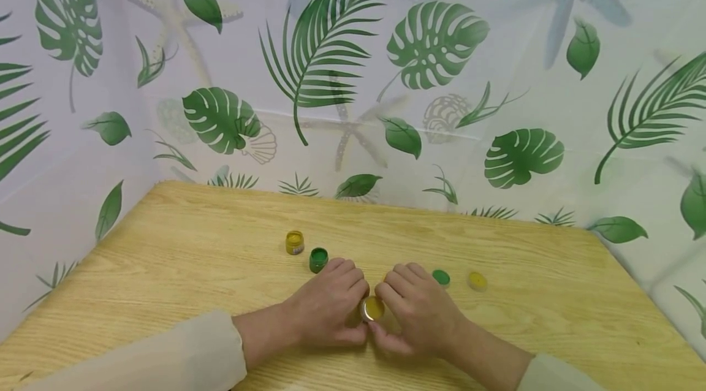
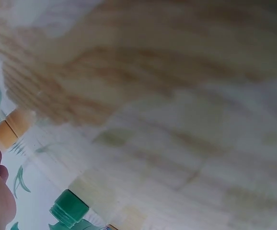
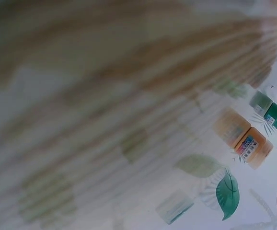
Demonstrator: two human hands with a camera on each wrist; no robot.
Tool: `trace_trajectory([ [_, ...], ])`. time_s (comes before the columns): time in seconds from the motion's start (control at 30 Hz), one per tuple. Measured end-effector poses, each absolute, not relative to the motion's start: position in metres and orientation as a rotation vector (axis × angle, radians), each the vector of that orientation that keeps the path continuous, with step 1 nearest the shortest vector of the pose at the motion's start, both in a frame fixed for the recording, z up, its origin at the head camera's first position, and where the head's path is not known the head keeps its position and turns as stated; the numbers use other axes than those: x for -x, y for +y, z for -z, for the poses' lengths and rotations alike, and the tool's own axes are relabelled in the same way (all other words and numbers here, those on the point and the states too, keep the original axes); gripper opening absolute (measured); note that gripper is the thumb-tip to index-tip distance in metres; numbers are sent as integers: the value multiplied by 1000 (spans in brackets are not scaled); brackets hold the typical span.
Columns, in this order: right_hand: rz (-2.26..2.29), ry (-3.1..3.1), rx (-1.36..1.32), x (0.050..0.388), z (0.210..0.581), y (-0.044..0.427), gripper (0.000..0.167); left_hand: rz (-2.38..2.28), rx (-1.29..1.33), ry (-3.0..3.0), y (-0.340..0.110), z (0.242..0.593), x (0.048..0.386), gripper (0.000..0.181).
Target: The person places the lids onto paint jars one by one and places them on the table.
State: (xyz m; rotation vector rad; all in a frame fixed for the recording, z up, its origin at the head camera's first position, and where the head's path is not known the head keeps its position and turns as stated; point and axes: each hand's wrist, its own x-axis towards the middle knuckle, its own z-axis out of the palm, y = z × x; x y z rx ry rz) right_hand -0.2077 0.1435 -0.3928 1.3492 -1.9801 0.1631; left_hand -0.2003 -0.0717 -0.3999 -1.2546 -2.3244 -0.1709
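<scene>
Between my two hands is a small round paint jar with an ochre-yellow top point(image 1: 374, 308) and a shiny rim. My left hand point(image 1: 333, 304) grips it from the left, fingers curled around and thumb at the near side. From the right, my right hand point(image 1: 417, 307) pinches it with thumb and fingers. The jar's lower part is hidden by the hands. Just beyond the left knuckles stands an uncapped green paint jar point(image 1: 318, 260), with an uncapped yellow jar point(image 1: 295, 242) farther left. An orange jar with a printed label point(image 3: 249, 147) appears in the right wrist view, mostly hidden behind the right hand in the head view.
Beyond the right hand lie a green lid point(image 1: 441, 277) and a yellow lid point(image 1: 477, 280). The wood-grain table point(image 1: 220, 225) ends at a white hanging cloth point(image 1: 353, 54) printed with leaves, starfish and shells.
</scene>
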Motion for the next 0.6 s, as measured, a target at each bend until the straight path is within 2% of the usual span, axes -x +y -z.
trace_trajectory([
  [0.6,-112,-1976,-1334,207,395,142,43,165,1310,-2236,-69,403,201,36],
])
